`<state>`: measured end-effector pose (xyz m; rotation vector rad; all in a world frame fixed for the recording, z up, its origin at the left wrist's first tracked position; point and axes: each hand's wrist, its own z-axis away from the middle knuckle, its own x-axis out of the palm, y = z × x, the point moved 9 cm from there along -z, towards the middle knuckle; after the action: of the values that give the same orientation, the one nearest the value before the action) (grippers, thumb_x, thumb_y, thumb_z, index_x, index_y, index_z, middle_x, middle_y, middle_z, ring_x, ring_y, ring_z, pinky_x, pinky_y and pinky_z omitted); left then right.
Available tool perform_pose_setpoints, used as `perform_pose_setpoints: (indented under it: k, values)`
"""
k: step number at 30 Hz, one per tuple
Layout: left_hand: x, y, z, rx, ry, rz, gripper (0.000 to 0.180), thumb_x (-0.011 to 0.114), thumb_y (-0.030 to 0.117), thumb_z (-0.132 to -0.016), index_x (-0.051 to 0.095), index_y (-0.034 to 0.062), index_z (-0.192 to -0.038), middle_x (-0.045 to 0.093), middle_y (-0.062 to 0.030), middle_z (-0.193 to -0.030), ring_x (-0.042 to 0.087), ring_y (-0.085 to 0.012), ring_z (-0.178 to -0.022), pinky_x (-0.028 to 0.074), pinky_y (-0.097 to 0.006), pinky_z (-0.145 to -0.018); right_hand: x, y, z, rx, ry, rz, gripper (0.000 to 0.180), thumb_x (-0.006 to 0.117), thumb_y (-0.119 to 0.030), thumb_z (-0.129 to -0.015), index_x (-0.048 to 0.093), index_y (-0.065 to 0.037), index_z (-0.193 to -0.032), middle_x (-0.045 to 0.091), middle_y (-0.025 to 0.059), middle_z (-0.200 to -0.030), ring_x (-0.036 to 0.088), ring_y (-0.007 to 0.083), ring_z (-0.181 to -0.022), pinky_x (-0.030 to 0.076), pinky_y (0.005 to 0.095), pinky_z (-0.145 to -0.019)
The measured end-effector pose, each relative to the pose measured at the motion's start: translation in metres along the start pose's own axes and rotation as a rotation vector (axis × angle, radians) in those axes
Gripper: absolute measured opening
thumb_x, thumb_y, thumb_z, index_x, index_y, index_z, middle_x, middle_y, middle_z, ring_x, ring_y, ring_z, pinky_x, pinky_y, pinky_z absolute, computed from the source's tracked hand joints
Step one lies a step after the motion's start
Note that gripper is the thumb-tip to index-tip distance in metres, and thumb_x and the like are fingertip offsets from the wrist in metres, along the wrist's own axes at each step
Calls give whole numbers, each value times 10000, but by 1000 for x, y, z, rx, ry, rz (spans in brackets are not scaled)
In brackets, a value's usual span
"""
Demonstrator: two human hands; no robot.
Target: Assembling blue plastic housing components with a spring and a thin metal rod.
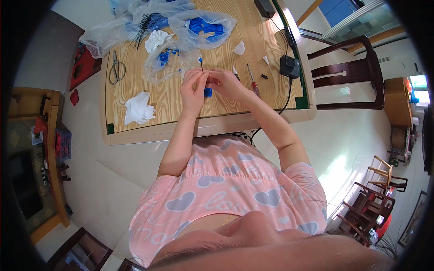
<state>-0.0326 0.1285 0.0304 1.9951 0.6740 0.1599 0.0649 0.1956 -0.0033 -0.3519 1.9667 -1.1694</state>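
My left hand [193,86] is closed in a pinch on a thin dark rod with a blue tip [201,60], which stands up from between the fingertips. Right against it, my right hand [226,83] is also closed, its thumb and fingers bent together; what they hold is hidden. Just below the fingers a small blue piece [208,92] shows on the wooden table [169,101]. Beyond my left hand lies a clear plastic bag [156,67] with small blue parts [168,57]. A white-tipped pen-like tube [234,70] lies close to my right hand.
Scissors [117,71] and a crumpled white tissue [139,108] lie to the left. A screwdriver [254,83], a small black cap [264,76] and a black box-shaped device [289,66] with a cable are on the right. Another bag [226,25] holds larger blue parts at the back.
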Motion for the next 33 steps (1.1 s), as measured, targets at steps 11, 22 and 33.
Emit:
perform_pose_setpoints:
  k: [11,22,33]
  values:
    - [0,-3,1,-9,7,-4,124,590,52,-896,694,-11,-870,671,-86,-924,596,-198,-951,449,-308,-861,1,3,0,3,1,10,228,684,-54,-751,649,-19,-974,603,130,-806,615,277,-735,487,371,-660]
    - [0,-4,1,-1,12,-3,125,592,53,-894,691,-17,-867,670,-90,-920,599,-199,-950,449,-307,-862,2,4,0,-3,5,9,244,689,-63,-756,640,-21,-991,607,130,-815,619,279,-736,492,373,-664]
    - [-1,-3,1,4,14,3,111,598,43,-885,692,-15,-872,671,-93,-932,603,-198,-948,454,-307,-856,3,5,0,-18,-6,24,248,694,-68,-765,632,-11,-998,601,132,-815,617,284,-741,491,376,-670]
